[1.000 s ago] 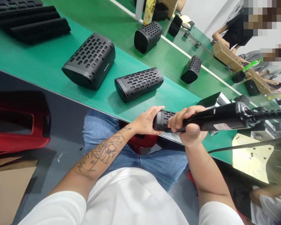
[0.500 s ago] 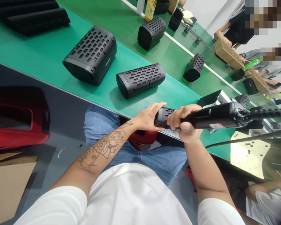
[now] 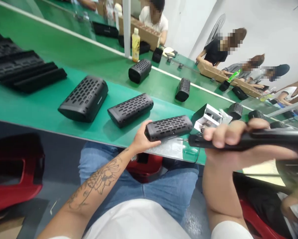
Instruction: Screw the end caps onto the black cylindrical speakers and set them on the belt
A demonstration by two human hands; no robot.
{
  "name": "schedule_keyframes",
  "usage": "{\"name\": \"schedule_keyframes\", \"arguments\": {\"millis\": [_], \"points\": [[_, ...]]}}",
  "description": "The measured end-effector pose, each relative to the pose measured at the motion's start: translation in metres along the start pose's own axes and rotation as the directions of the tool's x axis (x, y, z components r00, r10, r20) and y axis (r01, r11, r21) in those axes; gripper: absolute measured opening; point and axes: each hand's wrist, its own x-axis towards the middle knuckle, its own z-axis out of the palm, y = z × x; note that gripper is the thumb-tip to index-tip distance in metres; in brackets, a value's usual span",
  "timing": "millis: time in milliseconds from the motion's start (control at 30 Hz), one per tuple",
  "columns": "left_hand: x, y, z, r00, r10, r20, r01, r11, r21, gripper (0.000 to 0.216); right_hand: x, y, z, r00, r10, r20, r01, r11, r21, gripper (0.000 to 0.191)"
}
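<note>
My left hand grips the left end of a black slotted speaker housing, thumb along its near edge and fingers behind. The housing lies lengthwise near the front edge of the green table, grille side upward. An electric screwdriver is wrapped in the fingers of my right hand, slightly blurred. Its thin bit points left, just in front of the housing's lower right side and apart from it as far as I can see. Two similar housings, a smaller one and a larger one, sit to the left.
Black slotted covers are piled at far left. Behind the right hand stands a black and white box. More housings and a yellow bottle are farther back. Several people work across the table. A red stool stands at left.
The screwdriver in my right hand has moved right, away from the housing, uncovering its slotted top. My left hand still holds its left end. The view has tilted up, showing more people.
</note>
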Motion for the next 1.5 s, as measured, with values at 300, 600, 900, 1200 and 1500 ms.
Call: {"name": "schedule_keyframes", "arguments": {"millis": [300,600,900,1200,1500], "points": [[0.258,0.034,0.128,0.812,-0.265,-0.520,0.312,0.950,0.004,0.123,-0.020,0.003,-0.070,0.960,0.095,-0.264,-0.120,0.990,-0.080,0.037],[0.367,0.005,0.160,0.795,-0.326,-0.512,0.469,0.865,0.177,0.113,-0.064,0.043,-0.127,0.938,0.092,-0.334,-0.141,0.982,-0.125,0.039],[0.366,0.030,0.274,0.892,-0.359,-0.274,0.422,0.879,0.224,0.127,-0.005,0.058,-0.172,0.850,-0.176,-0.496,0.008,0.947,-0.322,0.055],[0.308,0.055,0.192,0.902,-0.325,-0.284,0.331,0.943,-0.026,0.109,0.017,0.105,-0.171,0.947,-0.058,-0.317,-0.037,0.958,-0.285,0.060],[0.079,0.052,-0.039,0.996,0.037,-0.080,-0.029,0.994,0.104,0.109,0.017,0.107,-0.164,0.896,-0.066,-0.440,-0.140,0.897,-0.419,0.068]]}}
